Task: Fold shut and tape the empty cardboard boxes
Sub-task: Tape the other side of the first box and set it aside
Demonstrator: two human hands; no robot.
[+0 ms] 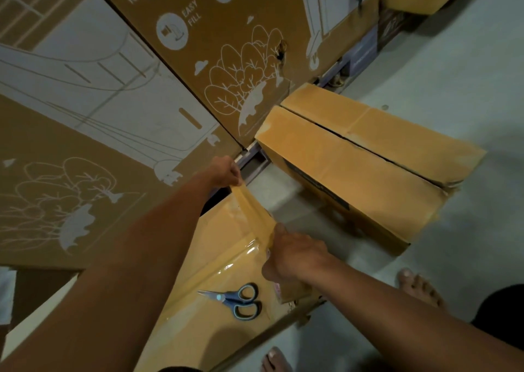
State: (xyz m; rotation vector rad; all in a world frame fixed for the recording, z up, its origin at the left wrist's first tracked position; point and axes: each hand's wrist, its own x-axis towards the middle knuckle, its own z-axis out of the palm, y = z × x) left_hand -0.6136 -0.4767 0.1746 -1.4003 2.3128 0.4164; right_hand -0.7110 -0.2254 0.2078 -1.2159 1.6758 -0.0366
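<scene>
The near box (226,258) lay flaps shut under the hands, blue scissors (235,300) on its top. The left hand (226,170) pinched the tape (252,207) end beyond the scissors; the right hand (289,255) gripped the mostly hidden roll. A second box (368,167) stood beyond, seam untaped. Printed cartons (113,88) stood behind.

Big printed cartons (119,93) (white tree art, "EASY FILL") stacked along the left and top, pale grey floor (467,88), bare feet (419,289) lower right.
</scene>
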